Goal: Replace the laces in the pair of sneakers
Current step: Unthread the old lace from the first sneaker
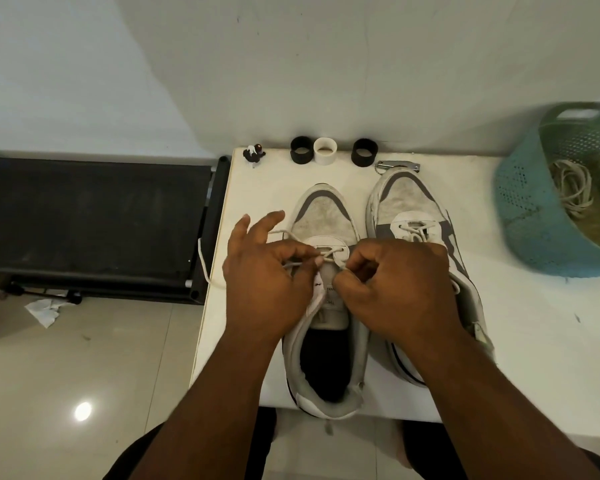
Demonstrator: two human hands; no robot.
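**Both hands at the lowest eyelets of the left-hand sneaker**

While the left hand (267, 271) pinches a thin white shoelace (291, 235) between thumb and curled forefinger, its other fingers fan out and upward over the shoe's side. The right hand (392, 285) is curled tight, its fingertips pinching the same lace just beside the eyelets. Both forearms reach in from the bottom edge.

Two sneakers stand side by side on the white tabletop (534, 341), toes pointing away. The nearer white-and-grey worn sneaker (326, 216) has lace only at its front eyelets, its tongue loose; one lace end trails off the table's left edge. The second white-and-grey sneaker (406, 202), touching the right wrist, also shows a few lace crossings.

Behind them stand three short rings: two black rings (301, 151) and one white ring (325, 151). One teal perforated plastic basket (520, 202) holds coiled pale laces (572, 183).
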